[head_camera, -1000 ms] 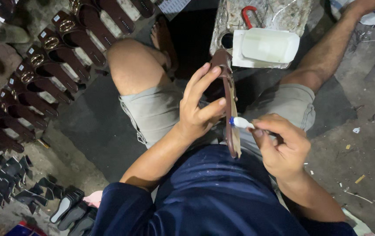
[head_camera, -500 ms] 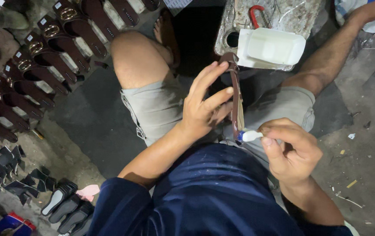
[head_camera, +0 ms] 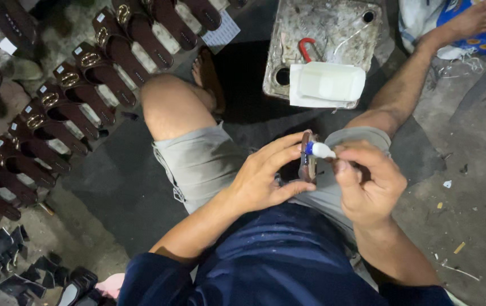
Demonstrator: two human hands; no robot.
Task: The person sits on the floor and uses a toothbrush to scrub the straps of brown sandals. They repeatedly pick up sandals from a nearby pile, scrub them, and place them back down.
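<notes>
I sit on the ground with my knees apart. My left hand (head_camera: 265,178) grips a brown sandal sole (head_camera: 309,164) held on edge over my lap, thumb below and fingers along its side. My right hand (head_camera: 368,181) pinches a small white glue tube (head_camera: 319,149) with a blue neck, its tip touching the upper edge of the sole. Most of the sole is hidden behind my left fingers.
A grimy metal block (head_camera: 325,39) stands ahead between my legs, with a white plastic container (head_camera: 327,84) and a red-handled tool (head_camera: 306,46) on it. Rows of brown buckled sandals (head_camera: 67,96) line the floor at left. Dark cut pieces (head_camera: 5,266) lie at lower left.
The sole has turned and come lower in my left hand. My right hand has risen, and the tube's tip now touches the sole's upper edge.
</notes>
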